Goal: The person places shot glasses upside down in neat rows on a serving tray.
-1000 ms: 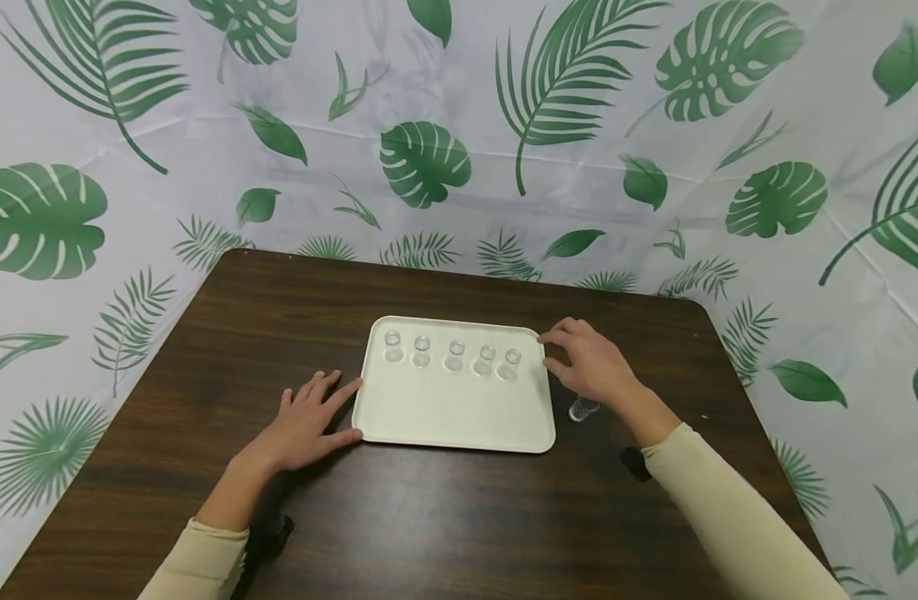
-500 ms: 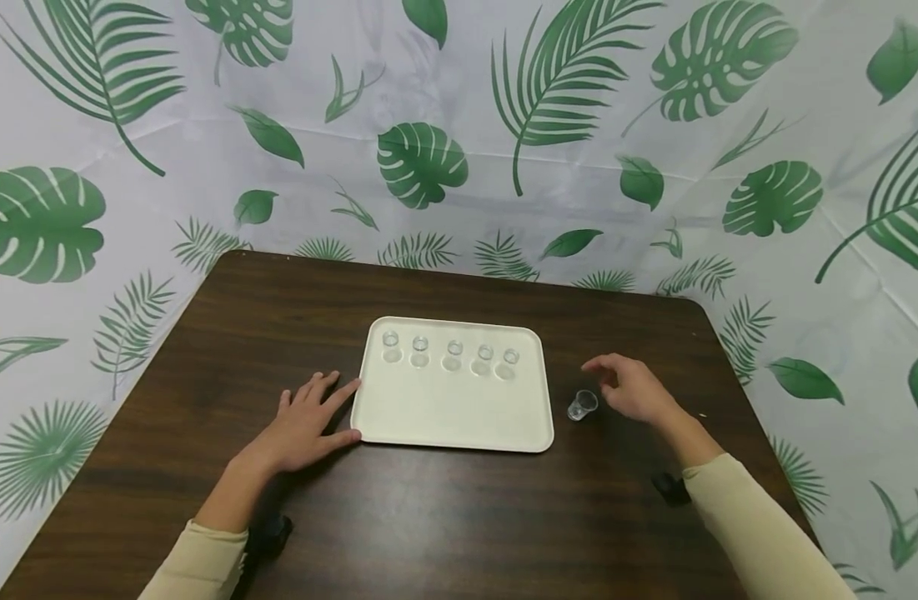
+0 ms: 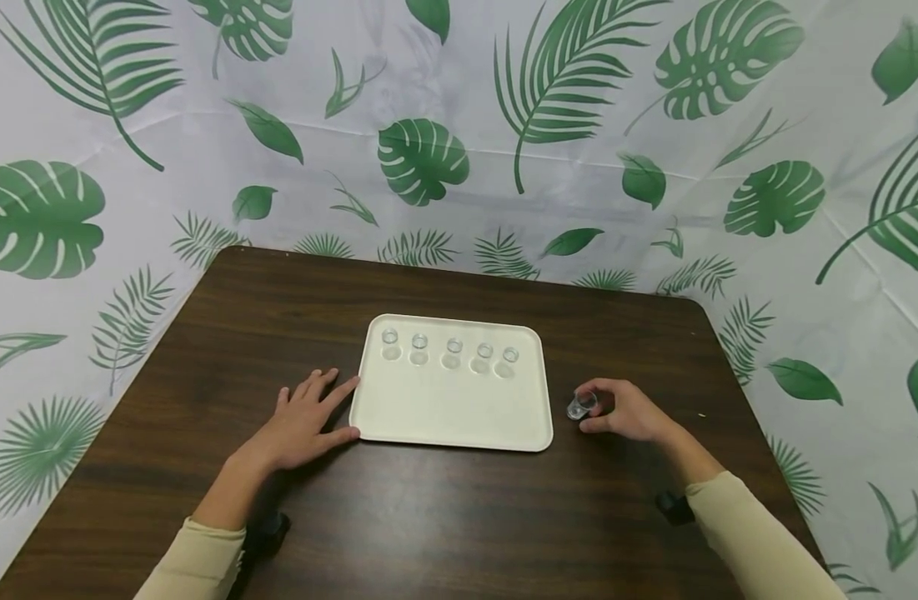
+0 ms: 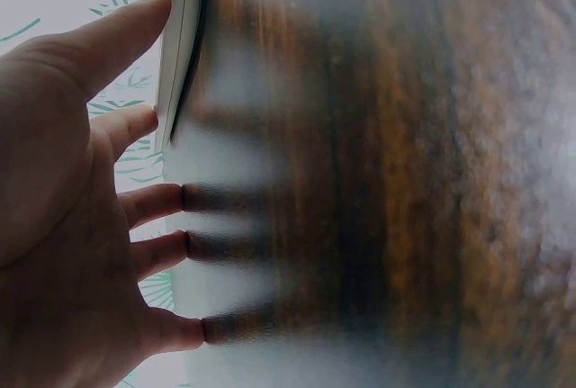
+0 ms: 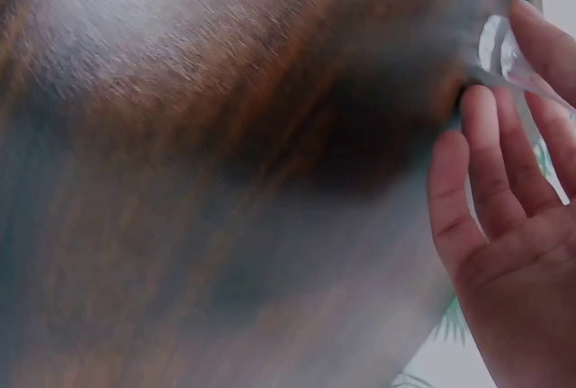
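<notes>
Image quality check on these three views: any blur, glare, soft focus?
Head view: sharp and evenly lit; the clear cup in the right hand is readable. Left wrist view: table blurred, left hand soft, tray edge visible. Right wrist view: table glare upper left, cup smeared.

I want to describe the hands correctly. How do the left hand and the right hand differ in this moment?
The left hand lies flat on the table, fingers straight, touching the tray at its edge; the right hand has fingers curled round a small clear cup. The left hand holds nothing; the right hand grips the cup beside the tray. Both wear cream sleeves.
</notes>
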{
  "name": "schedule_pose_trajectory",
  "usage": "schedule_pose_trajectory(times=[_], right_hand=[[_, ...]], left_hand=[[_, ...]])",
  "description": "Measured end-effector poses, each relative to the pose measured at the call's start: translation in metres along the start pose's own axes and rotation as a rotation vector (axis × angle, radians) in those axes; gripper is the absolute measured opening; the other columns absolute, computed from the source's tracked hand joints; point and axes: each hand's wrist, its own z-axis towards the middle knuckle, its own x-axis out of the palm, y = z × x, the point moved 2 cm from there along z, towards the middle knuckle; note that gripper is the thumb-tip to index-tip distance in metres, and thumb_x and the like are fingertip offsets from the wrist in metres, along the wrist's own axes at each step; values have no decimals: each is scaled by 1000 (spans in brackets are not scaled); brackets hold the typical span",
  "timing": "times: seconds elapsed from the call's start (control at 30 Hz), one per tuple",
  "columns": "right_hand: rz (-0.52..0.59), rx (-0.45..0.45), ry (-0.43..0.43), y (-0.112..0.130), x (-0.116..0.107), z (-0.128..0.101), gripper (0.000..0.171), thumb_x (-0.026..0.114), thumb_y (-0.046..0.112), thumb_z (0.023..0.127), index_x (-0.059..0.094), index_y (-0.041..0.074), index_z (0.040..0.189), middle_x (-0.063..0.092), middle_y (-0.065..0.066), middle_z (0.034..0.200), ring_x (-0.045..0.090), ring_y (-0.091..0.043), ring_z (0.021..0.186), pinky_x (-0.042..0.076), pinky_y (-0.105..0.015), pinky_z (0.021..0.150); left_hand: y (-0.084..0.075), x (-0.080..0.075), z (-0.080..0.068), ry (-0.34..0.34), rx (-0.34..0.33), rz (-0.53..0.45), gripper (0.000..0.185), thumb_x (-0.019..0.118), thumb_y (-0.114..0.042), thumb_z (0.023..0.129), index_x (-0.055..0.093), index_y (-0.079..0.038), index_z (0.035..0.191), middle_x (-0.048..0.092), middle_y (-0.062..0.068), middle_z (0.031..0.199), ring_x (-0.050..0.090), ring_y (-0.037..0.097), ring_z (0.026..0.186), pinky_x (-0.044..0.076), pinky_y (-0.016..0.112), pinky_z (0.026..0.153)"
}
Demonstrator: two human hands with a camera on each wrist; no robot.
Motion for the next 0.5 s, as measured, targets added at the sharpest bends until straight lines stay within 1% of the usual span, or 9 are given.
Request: schedule_pose_trajectory(times=[0.27,0.5], right_hand=[[-25,4,-60,-5,7,0,37,84,21,79,68,8,109,65,-2,96,59,-18,78,48,-30,67],[-7,-8,-74,-2,7,-1,32,83,17,80,69,7,106,65,-2,92,57,-20,76,47,-29,65]], left_hand=[[0,1,0,-7,-1,4,79,63,-53,91,33,-16,155,28,25,154,18,50,141,13,78,100],[-2,-1,-2,-8,6,0,79,63,-52,91,33,-15,154,28,25,154,18,50,141,14,79,99]])
